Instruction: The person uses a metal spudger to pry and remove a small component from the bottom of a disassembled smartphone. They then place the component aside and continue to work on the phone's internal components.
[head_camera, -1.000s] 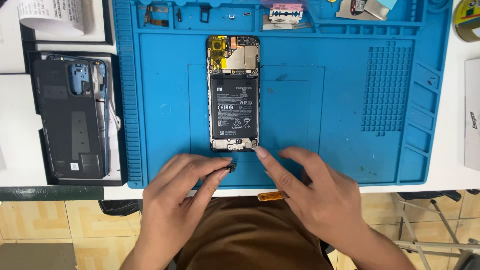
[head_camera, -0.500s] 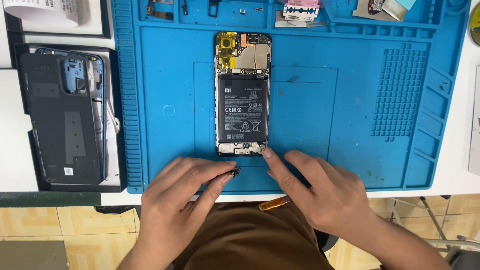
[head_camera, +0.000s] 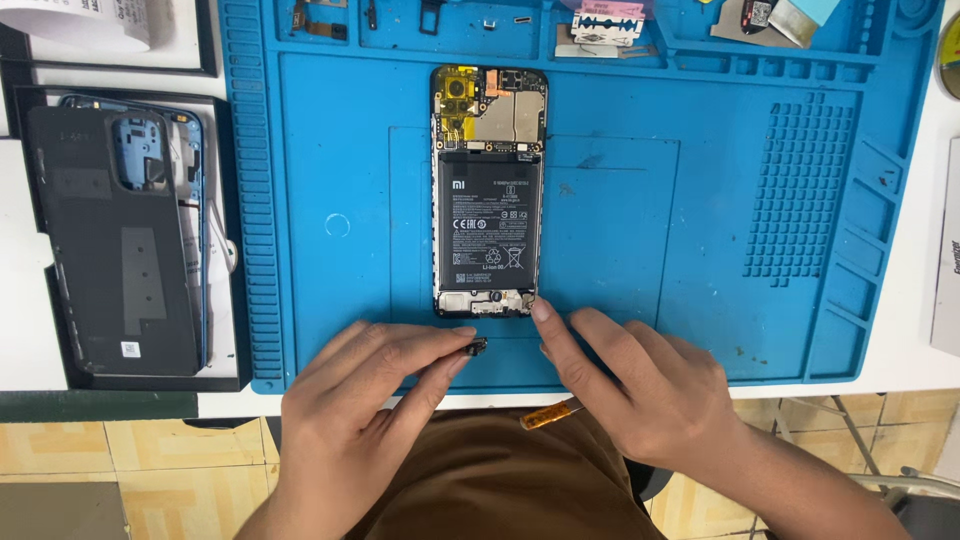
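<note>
My left hand (head_camera: 365, 400) pinches small dark part (head_camera: 476, 347) between thumb and fingertips, just below opened phone (head_camera: 489, 190). My right hand (head_camera: 650, 395) loosely open, holds nothing, index fingertip touching phone's bottom right corner. Phone lies face down, battery (head_camera: 489, 222) exposed, upright on blue mat (head_camera: 700, 250). Back cover (head_camera: 112, 240) lies left of mat, well apart.

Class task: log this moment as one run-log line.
left hand: pinches small black part | right hand: fingertip on opened black phone bottom corner | blue rubber mat
</note>
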